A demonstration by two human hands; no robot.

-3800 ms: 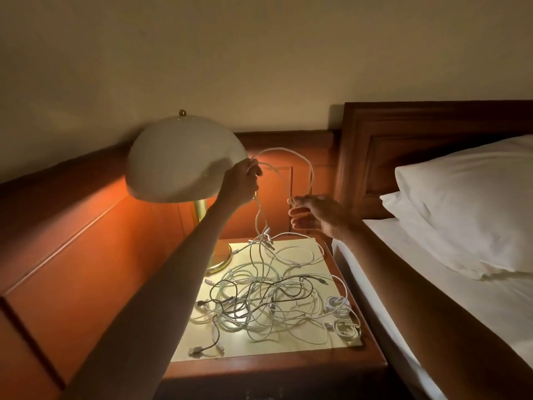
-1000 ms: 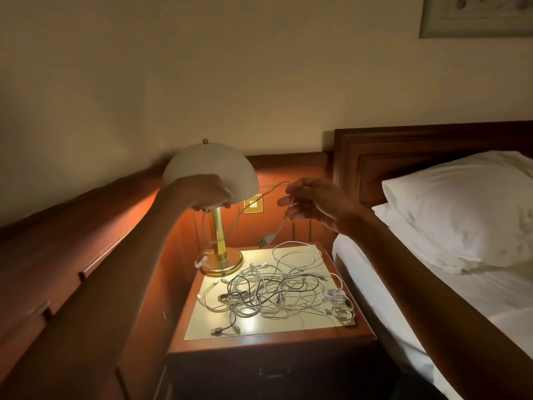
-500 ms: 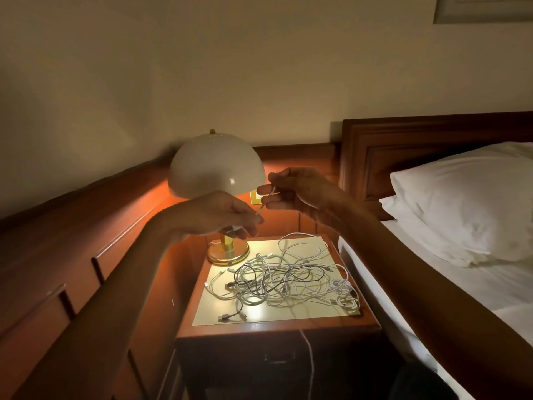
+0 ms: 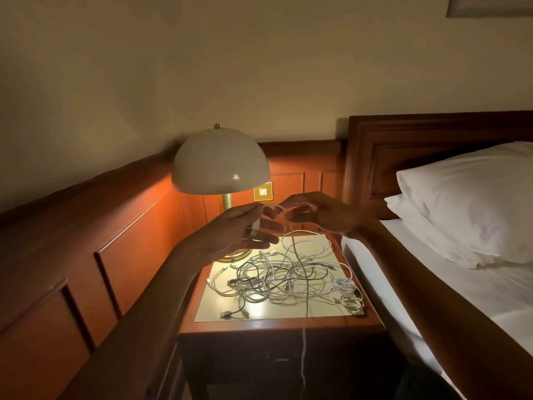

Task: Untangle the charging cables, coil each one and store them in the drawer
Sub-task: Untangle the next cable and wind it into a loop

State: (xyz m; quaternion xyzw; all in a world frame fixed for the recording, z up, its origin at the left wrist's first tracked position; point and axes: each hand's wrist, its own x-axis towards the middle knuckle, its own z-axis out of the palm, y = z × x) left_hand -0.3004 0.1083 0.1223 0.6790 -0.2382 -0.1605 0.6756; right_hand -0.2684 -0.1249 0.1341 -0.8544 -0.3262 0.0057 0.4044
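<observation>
- We see both hands raised above the nightstand (image 4: 277,326), in front of the lamp (image 4: 220,163).
- L hand (image 4: 239,233): thumb + forefinger pinch a white cable (image 4: 301,284) near its plug end; other fingers spread loose.
- R hand (image 4: 314,212): fingers curled, pinching the same cable just beside the L hand; short span runs btwn the two.
- From the R hand the cable drops past the nightstand's front edge, hanging free.
- Tangled pile of cables (image 4: 288,280), white w/ some black, lies on the nightstand top, right of the lamp base.
- Drawer below the top: too dark, we can't tell.
- Pillow (image 4: 473,203) on bed, right of the nightstand.
</observation>
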